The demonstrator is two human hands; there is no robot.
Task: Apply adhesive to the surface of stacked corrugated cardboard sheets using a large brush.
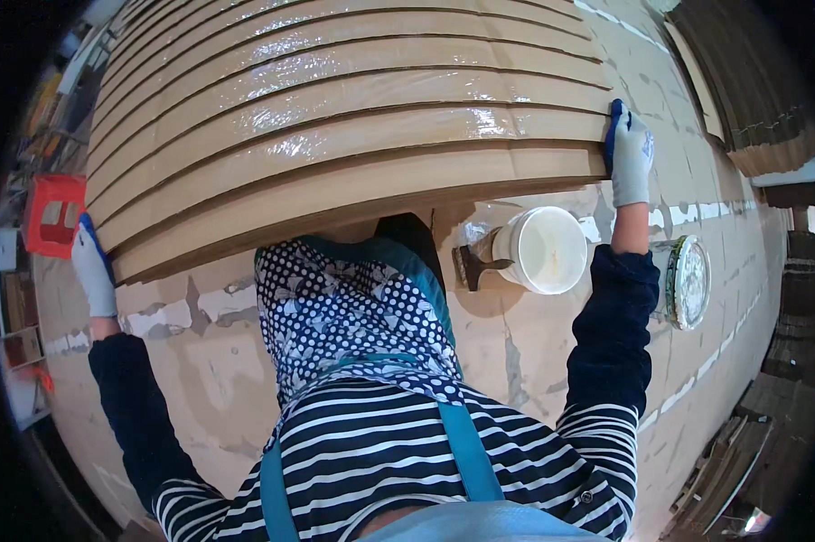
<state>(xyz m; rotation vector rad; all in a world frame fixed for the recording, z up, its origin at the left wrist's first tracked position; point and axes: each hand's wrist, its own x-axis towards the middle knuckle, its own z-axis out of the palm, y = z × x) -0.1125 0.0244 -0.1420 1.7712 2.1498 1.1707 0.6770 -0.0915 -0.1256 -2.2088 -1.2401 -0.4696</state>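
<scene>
In front of me lies a wide row of overlapping brown cardboard sheets (353,181), fanned so that a narrow strip of each shows. The strips carry a shiny, wet-looking coating. My left hand (93,268), in a white glove with a blue palm, grips the left end of the nearest sheets. Gloved the same way, my right hand (632,161) holds their right end, fingers along the edge. The undersides of both hands are hidden. Close to the near edge, right of my legs, stands a white bucket (552,251) with a wide brush (476,266) against its left side.
A round, lidded-looking tub (689,282) stands beside my right forearm. At the left is a red plastic crate (53,215). Stacked dark cardboard (742,72) rises at the far right, with more flat cardboard (724,470) at lower right. The brown floor covering (218,361) has torn patches.
</scene>
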